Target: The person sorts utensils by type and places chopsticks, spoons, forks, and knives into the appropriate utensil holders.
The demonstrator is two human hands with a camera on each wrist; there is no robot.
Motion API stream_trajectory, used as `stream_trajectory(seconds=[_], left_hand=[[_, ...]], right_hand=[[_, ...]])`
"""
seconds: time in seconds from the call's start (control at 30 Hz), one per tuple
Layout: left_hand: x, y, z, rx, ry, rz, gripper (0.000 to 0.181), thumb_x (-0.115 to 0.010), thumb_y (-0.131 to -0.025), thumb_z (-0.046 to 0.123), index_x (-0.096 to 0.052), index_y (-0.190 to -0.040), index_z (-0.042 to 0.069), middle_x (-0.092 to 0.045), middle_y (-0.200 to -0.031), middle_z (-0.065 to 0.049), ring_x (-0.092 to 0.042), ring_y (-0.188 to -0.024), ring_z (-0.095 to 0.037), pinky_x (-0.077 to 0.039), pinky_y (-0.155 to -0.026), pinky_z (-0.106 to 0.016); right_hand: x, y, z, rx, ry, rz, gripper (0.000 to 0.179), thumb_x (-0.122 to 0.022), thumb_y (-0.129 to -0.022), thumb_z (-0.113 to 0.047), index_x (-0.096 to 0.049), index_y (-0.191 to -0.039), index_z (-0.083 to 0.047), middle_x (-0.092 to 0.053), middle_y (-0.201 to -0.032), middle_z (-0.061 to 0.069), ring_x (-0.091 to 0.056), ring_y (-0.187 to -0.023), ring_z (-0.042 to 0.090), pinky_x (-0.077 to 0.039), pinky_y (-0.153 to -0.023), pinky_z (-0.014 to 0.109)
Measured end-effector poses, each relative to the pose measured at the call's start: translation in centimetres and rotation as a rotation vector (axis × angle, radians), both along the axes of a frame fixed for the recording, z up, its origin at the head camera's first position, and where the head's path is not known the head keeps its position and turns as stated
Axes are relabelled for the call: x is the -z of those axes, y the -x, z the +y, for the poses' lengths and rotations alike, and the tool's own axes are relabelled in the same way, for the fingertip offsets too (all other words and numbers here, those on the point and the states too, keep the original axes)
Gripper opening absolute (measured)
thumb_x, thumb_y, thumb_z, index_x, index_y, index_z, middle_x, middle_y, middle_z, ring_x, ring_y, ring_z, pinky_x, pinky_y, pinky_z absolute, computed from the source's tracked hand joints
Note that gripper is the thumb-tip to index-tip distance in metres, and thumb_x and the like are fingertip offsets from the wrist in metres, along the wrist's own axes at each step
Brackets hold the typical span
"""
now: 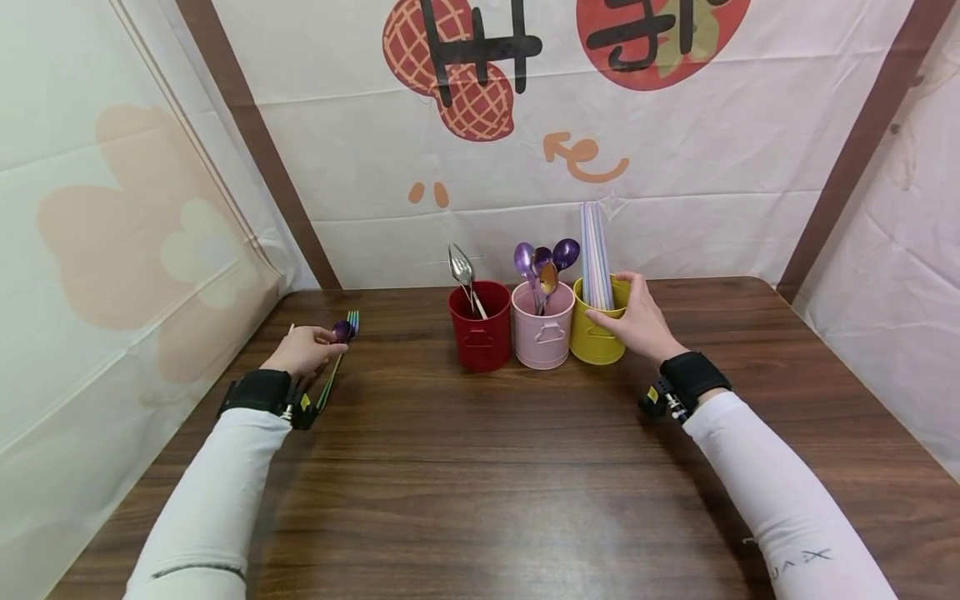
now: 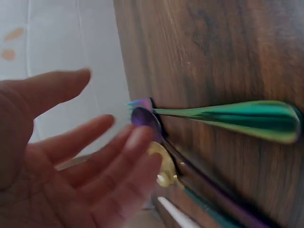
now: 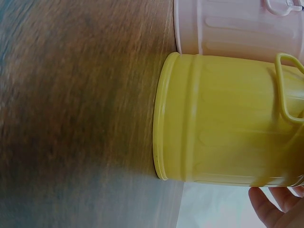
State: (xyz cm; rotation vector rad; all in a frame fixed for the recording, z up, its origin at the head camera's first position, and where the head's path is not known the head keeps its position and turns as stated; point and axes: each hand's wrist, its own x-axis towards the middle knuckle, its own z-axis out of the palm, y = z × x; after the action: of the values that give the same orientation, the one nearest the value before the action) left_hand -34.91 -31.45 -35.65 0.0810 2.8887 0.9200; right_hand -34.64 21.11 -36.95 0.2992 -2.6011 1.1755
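Observation:
On the left of the table my left hand (image 1: 302,350) hovers over a small group of cutlery, fingers loosely spread in the left wrist view and nothing between them. Closest to it lie a fork (image 2: 247,118) with a green iridescent handle and a purple spoon (image 2: 148,121). A gold utensil head (image 2: 165,166) and a white tip (image 2: 176,213) show below, partly behind the fingers. My right hand (image 1: 643,321) holds the yellow bucket (image 3: 228,118) around its right side, thumb in front and fingers behind. Striped straws (image 1: 596,258) stand inside that bucket.
Left of the yellow bucket stand a pink bucket (image 1: 543,337) with several purple and gold spoons, and a red bucket (image 1: 482,346) with silver cutlery (image 1: 462,271). The brown wooden table (image 1: 480,483) meets a printed white cloth wall (image 1: 360,167) at the back.

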Motion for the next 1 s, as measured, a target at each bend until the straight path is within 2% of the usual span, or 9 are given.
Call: stream_trajectory(seconds=[0.1,0.2,0.37,0.53,0.67,0.8,0.87,1.0], left_hand=[[0.5,1.1,-0.1,-0.017,0.008,-0.077,0.051,-0.059,-0.096,0.026,-0.049,-0.125,-0.015,-0.062,-0.080,-0.013,-0.058,-0.072,-0.019,-0.053,-0.058,-0.032],[0.9,1.9,0.1,-0.038,0.033,-0.110,0.047,-0.061,-0.094,0.025,-0.053,-0.121,-0.013,-0.059,-0.073,-0.007,-0.056,-0.070,-0.017,-0.052,-0.058,-0.033],[1.5,3.0,0.5,-0.058,0.111,-0.082,0.032,-0.067,-0.088,0.021,-0.065,-0.100,-0.009,-0.064,-0.069,-0.005,-0.061,-0.065,-0.016,-0.048,-0.056,-0.029],[2.0,3.8,0.9,-0.106,0.185,-0.072,0.023,-0.071,-0.083,0.019,-0.066,-0.083,-0.003,-0.063,-0.066,-0.007,-0.061,-0.059,-0.016,-0.045,-0.057,-0.027],[2.3,4.3,1.3,-0.132,0.198,-0.052,0.024,-0.072,-0.080,0.016,-0.063,-0.081,-0.006,-0.061,-0.064,-0.007,-0.059,-0.054,-0.016,-0.047,-0.053,-0.026],[2.4,4.5,1.5,-0.112,0.192,-0.045,0.023,-0.068,-0.077,0.016,-0.060,-0.080,-0.005,-0.059,-0.058,-0.006,-0.058,-0.048,-0.015,-0.047,-0.050,-0.028],[2.7,4.8,1.4,-0.090,0.222,-0.043,0.026,-0.067,-0.077,0.020,-0.059,-0.084,-0.004,-0.059,-0.060,-0.006,-0.058,-0.051,-0.018,-0.046,-0.053,-0.030],[2.9,4.9,1.6,-0.068,0.250,-0.069,0.039,-0.068,-0.075,0.028,-0.055,-0.094,-0.004,-0.058,-0.072,-0.012,-0.058,-0.069,-0.028,-0.044,-0.061,-0.034]], right_hand=[[0.0,0.1,0.1,0.002,0.001,0.004,0.081,-0.072,-0.087,-0.035,-0.022,-0.141,-0.002,-0.033,-0.136,0.027,-0.043,-0.118,0.040,-0.036,-0.099,0.054],[0.0,0.1,0.2,0.005,0.002,0.009,0.081,-0.073,-0.087,-0.035,-0.022,-0.141,-0.002,-0.034,-0.136,0.027,-0.043,-0.117,0.040,-0.036,-0.099,0.054],[0.1,0.1,0.2,-0.005,0.010,0.003,0.082,-0.073,-0.087,-0.036,-0.022,-0.140,-0.002,-0.034,-0.135,0.027,-0.043,-0.116,0.039,-0.037,-0.098,0.053],[0.1,0.1,0.1,-0.014,0.011,0.002,0.081,-0.073,-0.087,-0.036,-0.022,-0.140,-0.002,-0.034,-0.134,0.027,-0.044,-0.115,0.039,-0.037,-0.098,0.054],[-0.1,0.2,0.0,-0.014,0.007,0.016,0.081,-0.074,-0.087,-0.035,-0.023,-0.140,-0.001,-0.035,-0.134,0.027,-0.044,-0.115,0.039,-0.037,-0.097,0.053],[-0.1,0.3,0.0,-0.014,0.006,0.011,0.081,-0.074,-0.087,-0.037,-0.023,-0.140,-0.002,-0.034,-0.135,0.027,-0.044,-0.116,0.039,-0.037,-0.097,0.053],[0.0,0.2,0.0,-0.015,0.012,0.003,0.081,-0.074,-0.087,-0.036,-0.023,-0.140,-0.001,-0.034,-0.136,0.026,-0.043,-0.116,0.039,-0.037,-0.098,0.053],[0.2,0.1,0.0,-0.021,0.027,-0.008,0.082,-0.074,-0.086,-0.036,-0.023,-0.140,-0.001,-0.034,-0.136,0.026,-0.043,-0.117,0.039,-0.037,-0.099,0.053]])
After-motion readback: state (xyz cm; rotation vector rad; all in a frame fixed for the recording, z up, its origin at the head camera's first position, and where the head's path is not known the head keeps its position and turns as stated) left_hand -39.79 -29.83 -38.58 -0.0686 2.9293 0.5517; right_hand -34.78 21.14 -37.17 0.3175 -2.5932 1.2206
